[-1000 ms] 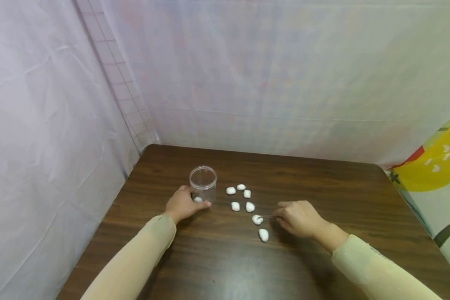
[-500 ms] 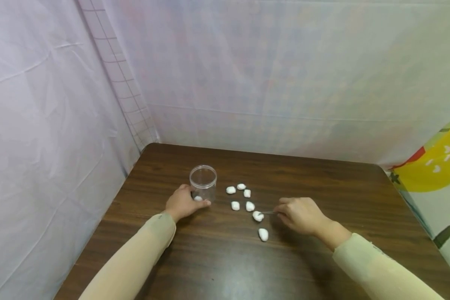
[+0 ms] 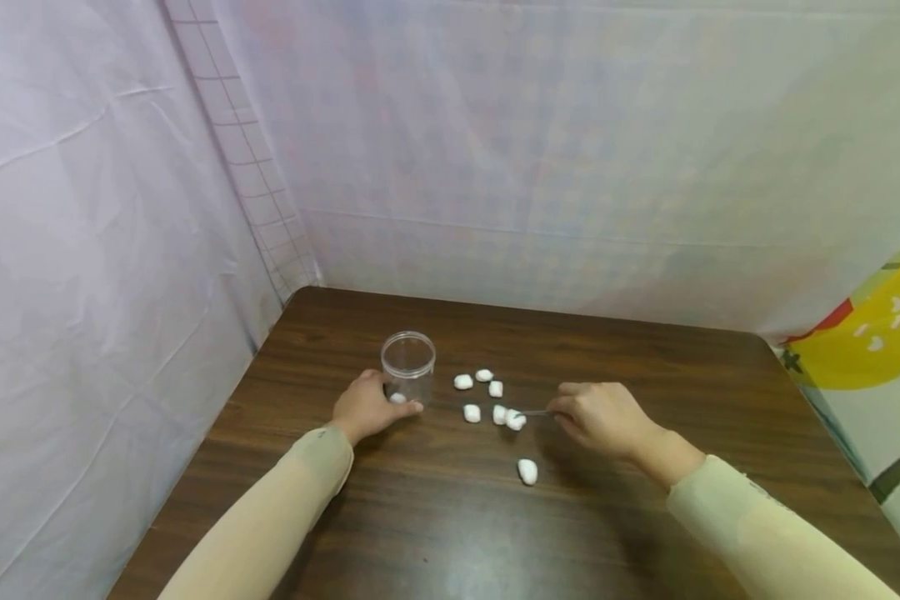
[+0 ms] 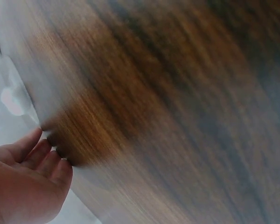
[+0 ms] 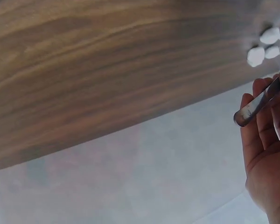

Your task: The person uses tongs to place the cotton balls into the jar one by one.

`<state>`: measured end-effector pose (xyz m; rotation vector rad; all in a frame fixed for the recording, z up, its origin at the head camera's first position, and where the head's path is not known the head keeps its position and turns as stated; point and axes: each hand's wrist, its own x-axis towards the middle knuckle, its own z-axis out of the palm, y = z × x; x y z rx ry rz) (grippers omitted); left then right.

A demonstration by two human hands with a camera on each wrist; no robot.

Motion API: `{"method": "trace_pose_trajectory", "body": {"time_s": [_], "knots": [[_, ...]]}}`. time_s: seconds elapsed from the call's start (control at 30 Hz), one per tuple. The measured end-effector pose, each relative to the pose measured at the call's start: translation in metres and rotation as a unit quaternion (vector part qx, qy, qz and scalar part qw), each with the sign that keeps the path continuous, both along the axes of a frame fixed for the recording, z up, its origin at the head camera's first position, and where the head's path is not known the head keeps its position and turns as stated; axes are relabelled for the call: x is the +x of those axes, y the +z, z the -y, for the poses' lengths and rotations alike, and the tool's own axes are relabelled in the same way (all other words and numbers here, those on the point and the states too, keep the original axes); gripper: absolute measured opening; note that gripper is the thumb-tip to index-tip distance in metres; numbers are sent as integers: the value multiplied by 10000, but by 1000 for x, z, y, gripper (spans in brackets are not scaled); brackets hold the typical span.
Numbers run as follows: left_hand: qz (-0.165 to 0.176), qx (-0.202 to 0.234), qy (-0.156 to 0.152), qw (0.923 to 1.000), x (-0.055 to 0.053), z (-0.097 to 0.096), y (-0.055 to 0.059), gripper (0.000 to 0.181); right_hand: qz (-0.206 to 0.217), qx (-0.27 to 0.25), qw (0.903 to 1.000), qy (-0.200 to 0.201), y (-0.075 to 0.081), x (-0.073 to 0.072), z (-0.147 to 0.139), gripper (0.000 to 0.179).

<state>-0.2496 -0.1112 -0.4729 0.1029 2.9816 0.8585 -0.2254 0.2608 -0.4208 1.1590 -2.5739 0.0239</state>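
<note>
The head view shows, nearest the person, a lone white ball [image 3: 527,472] on the brown table [image 3: 390,517], right of the clear jar [image 3: 408,367] and nearer than it. Next, also to the jar's right, the right hand [image 3: 596,421] pinches metal tweezers [image 3: 538,413], their long axis running sideways with tips toward the jar. A gripped ball [image 3: 517,422] sits at those tips, between the right hand and the jar; it overlaps a neighbouring ball [image 3: 498,414], and whether they touch, or whether it is lifted, I cannot tell. The left hand [image 3: 367,408], much the closer to the jar, curls round its near left side. Inside, low down, lies an enclosed ball [image 3: 397,399]. Four more balls [image 3: 472,413] lie just right of the jar; a pale curtain [image 3: 532,150] hangs beyond it.
</note>
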Motion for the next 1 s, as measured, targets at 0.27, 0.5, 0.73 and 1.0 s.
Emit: {"method": "trace_pose_trajectory", "body": {"time_s": [0.27,0.5,0.73,1.0], "knots": [[-52,-10,-17,10000,2,-1,0,78,-55,-62,9999,93,21,-15,16,11],[-72,-19,-10,10000,2,0,2,79,-317,-184,9989,294,45,-36,40,10],[-80,-44,22,10000,3,0,2,78,-331,-301,9985,328,64,-56,75,12],[-70,-113,69,9999,0,-1,-1,78,-208,-421,9985,275,71,-69,108,16]]}}
